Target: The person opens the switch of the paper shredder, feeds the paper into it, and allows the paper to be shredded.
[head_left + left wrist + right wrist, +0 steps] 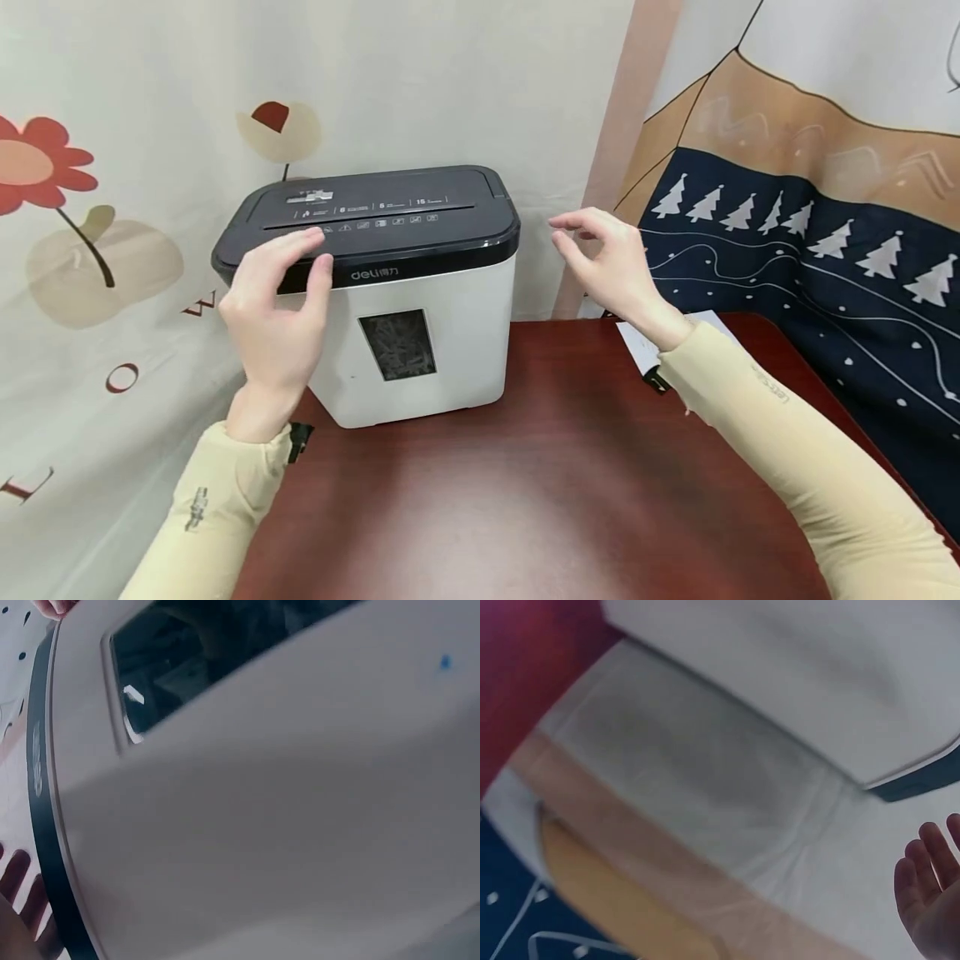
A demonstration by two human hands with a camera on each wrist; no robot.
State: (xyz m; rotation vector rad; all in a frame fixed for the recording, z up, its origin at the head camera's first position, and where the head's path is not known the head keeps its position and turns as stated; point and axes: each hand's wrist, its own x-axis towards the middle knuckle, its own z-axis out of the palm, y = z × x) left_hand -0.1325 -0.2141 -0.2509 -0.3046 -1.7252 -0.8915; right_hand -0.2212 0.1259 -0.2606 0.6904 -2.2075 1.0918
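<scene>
A paper shredder [431, 342] with a white body and a black lid [360, 208] stands upright on the table. Shredded paper shows through its dark front window [397, 343]. My left hand [273, 312] is in front of the lid's left part, fingers bent loosely and thumb apart, holding nothing; whether it touches the lid I cannot tell. In the left wrist view, spread fingers [30, 896] appear beside the black lid edge. Right of the shredder, my right hand [607, 258] hangs in the air, relaxed and without anything in it. The right wrist view shows its fingers [930, 862] apart from the lid.
The dark red-brown table [480, 500] extends in front of the shredder. White paper [637, 346] lies at the right, partly behind my right forearm, with a small black object [656, 380] at its edge. Printed curtains [555, 100] hang behind and at the sides.
</scene>
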